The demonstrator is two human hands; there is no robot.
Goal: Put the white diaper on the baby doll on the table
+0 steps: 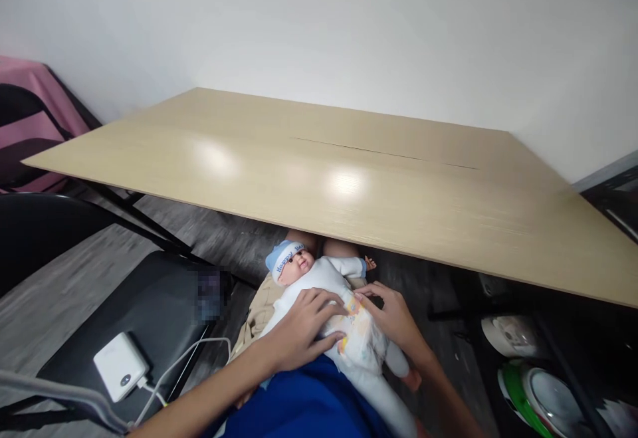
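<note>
A baby doll (319,280) in white clothing and a blue-and-white cap (286,256) lies on its back across my lap, head toward the table. Around its hips is a white diaper (366,338) with yellow and orange prints. My left hand (312,325) rests on the doll's belly and the diaper's near side, fingers stretched and thumb apart. At the diaper's upper right edge, my right hand (389,308) has thumb and forefinger closed on the waist part. The doll's legs reach toward the bottom of the view.
A wooden table (299,165) overhangs my knees. Left, a black chair (144,305) carries a white power bank (121,366) with a cable (187,351). Under the table at right are a white item (508,335) and a green-and-white item (543,391).
</note>
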